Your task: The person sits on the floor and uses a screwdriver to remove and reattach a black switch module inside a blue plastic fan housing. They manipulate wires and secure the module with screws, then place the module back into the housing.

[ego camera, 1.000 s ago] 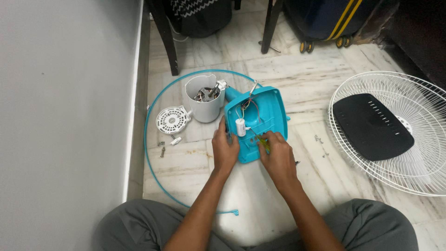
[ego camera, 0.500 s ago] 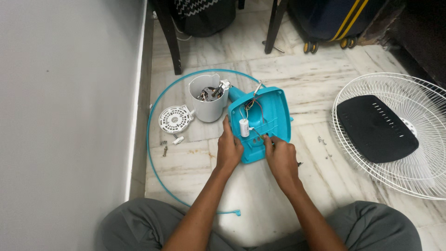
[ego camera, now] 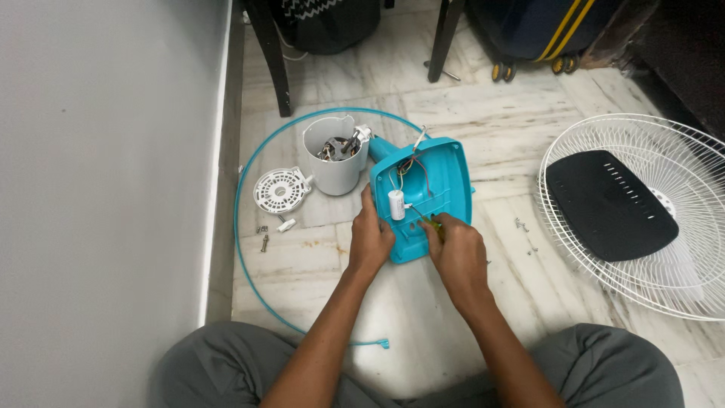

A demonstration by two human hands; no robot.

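A turquoise fan base shell [ego camera: 438, 177] lies open on the marble floor, showing wires and a small white cylindrical capacitor [ego camera: 396, 205] inside. My left hand [ego camera: 370, 238] grips the shell's near left edge. My right hand [ego camera: 457, 249] is closed around a tool with a green-yellow handle [ego camera: 433, 224], its tip inside the shell near the capacitor. A white motor housing [ego camera: 334, 160] with metal parts inside stands attached at the shell's far left.
A white round vented cover [ego camera: 279, 189] and loose screws [ego camera: 263, 240] lie left of the housing. A thin turquoise ring [ego camera: 245, 249] circles the area. A white wire fan guard [ego camera: 642, 249] with a black plate lies right. Chair legs and a bag stand behind.
The view has shifted slightly. My hands stay on the shell, and the right hand has edged a little toward the capacitor.
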